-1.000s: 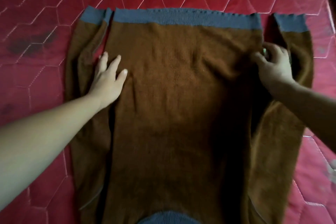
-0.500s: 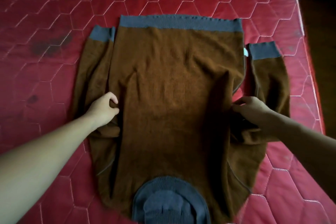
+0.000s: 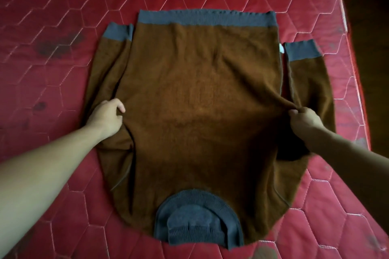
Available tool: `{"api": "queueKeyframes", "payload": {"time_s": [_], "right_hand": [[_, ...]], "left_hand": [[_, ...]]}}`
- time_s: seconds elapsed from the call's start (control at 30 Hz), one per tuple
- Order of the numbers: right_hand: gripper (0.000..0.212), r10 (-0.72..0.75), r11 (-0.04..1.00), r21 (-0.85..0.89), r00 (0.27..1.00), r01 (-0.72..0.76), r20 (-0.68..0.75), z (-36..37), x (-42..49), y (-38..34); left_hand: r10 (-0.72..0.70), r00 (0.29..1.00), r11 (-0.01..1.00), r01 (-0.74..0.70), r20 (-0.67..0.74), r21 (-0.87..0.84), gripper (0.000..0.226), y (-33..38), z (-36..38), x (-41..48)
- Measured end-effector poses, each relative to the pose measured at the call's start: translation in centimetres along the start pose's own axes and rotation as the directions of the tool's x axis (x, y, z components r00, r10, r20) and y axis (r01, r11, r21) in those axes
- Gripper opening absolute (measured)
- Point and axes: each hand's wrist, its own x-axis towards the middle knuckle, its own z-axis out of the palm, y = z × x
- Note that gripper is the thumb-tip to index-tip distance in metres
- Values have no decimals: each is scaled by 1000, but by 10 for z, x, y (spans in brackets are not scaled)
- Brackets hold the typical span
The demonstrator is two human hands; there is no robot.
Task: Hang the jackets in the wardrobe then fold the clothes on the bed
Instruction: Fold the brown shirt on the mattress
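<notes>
A brown knitted sweater (image 3: 200, 111) with a grey hem, cuffs and collar lies spread on the red quilted mattress (image 3: 52, 27), collar nearest me and hem at the far side. Its two sleeves lie alongside the body. My left hand (image 3: 106, 119) grips the sweater's left side edge at mid-height, fingers curled into the fabric. My right hand (image 3: 304, 121) pinches the right side edge at the same height and lifts it a little, so folds of cloth run toward it.
The mattress edge (image 3: 353, 69) runs down the right side, with dark floor beyond it. A small white tag (image 3: 281, 48) sticks out beside the right cuff. Bare mattress surrounds the sweater on the left and far side.
Both hands slid from near the hem down the sweater's sides to mid-height, and both took hold of the edges. The left went from lying flat to gripping; the right edge is now raised.
</notes>
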Motion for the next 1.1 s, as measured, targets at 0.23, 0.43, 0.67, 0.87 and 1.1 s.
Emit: {"api": "queueKeyframes", "payload": {"time_s": [0.23, 0.43, 0.67, 0.87, 1.1], "right_hand": [[49, 39, 998, -54, 981, -29, 192, -3, -8, 13], [41, 55, 933, -354, 949, 62, 311, -15, -17, 28], [35, -3, 994, 111, 997, -5, 71, -7, -9, 12], [24, -744, 625, -455, 661, 634, -101, 17, -79, 29], [66, -642, 239, -518, 534, 821, 550, 68, -206, 114]], "left_hand": [[-11, 992, 998, 20, 129, -63, 26, -12, 8, -3], [-67, 963, 998, 68, 262, 7, 31, -26, 5, -5], [-34, 984, 984, 64, 176, -168, 30, -28, 6, -5], [428, 869, 900, -386, -249, 201, 28, 9, 25, -70], [679, 686, 627, -727, 261, 279, 43, 6, 107, -213]]}}
